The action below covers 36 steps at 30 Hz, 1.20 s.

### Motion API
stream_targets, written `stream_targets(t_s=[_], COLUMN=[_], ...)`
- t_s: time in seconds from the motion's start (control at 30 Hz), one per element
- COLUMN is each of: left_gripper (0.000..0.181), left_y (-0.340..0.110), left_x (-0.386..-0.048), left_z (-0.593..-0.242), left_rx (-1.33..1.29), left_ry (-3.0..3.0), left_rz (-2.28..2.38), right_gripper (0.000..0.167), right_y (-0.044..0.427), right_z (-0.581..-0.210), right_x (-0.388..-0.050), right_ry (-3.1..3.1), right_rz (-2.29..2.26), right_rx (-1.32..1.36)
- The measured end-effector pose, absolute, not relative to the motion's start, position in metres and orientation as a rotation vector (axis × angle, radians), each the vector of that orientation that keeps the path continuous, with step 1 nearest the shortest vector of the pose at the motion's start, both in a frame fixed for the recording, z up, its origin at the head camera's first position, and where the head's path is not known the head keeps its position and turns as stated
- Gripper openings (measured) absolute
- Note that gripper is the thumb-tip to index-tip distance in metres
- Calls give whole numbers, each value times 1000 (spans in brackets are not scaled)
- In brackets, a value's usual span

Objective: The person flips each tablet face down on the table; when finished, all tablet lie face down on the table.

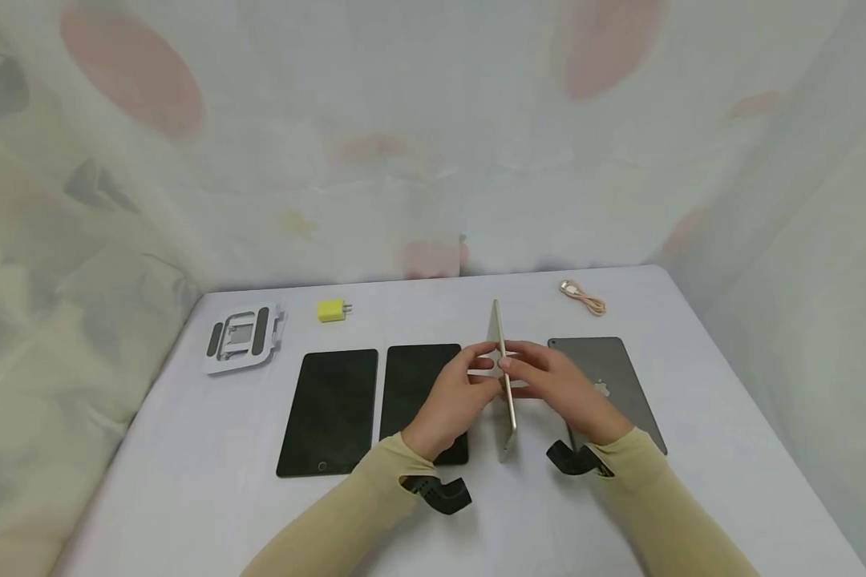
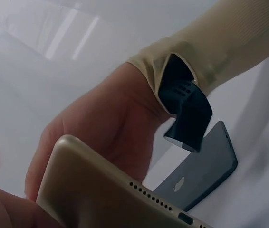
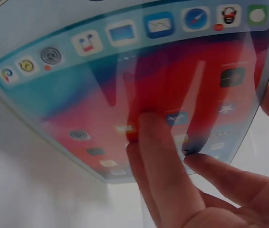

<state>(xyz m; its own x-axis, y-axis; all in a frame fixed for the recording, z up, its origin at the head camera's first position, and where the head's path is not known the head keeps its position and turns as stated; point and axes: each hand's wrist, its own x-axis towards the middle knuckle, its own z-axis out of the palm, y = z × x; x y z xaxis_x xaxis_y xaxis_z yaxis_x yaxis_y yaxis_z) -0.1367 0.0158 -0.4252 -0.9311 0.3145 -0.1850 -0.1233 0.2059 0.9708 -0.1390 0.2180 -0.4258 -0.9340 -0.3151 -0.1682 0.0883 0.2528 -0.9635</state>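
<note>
A gold-backed tablet (image 1: 506, 377) stands on edge above the table, its narrow side toward the head camera. My left hand (image 1: 453, 401) holds it from the left, on the gold back (image 2: 91, 190). From the right, my right hand (image 1: 566, 389) grips it, the thumb at the edge. In the right wrist view the screen (image 3: 163, 85) is lit with app icons, and right-hand fingers (image 3: 163, 161) touch it. Beneath and left lie two dark-screened tablets (image 1: 332, 409) (image 1: 414, 381), screens up. A grey tablet (image 1: 621, 377), logo side up, lies beside the right hand.
A white folding stand (image 1: 245, 338) lies at the back left of the white table (image 1: 188, 473). A yellow charger plug (image 1: 331, 311) is to its right. At the back right rests a coiled pinkish cable (image 1: 583, 297). Patterned curtains surround the table's back and sides.
</note>
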Motion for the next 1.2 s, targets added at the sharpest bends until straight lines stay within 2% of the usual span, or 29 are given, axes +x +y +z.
stream_targets(t_s=[0.4,0.9,1.2], left_gripper=[63,51,54], left_y=[28,28,22], left_x=[-141,-146,-147], left_z=[-434,-441,-444], left_rx=[160,220,221], left_ry=[2094,2082,2101], left_rz=[1638,1581,1554], right_gripper=[54,50,51], right_y=[243,263,273], right_z=[-408,-409,-415], right_x=[-134,-129,-126], right_ry=[2314,2339,2388], right_rz=[-1704,-1712,-1636], right_rx=[-303,-217,-169])
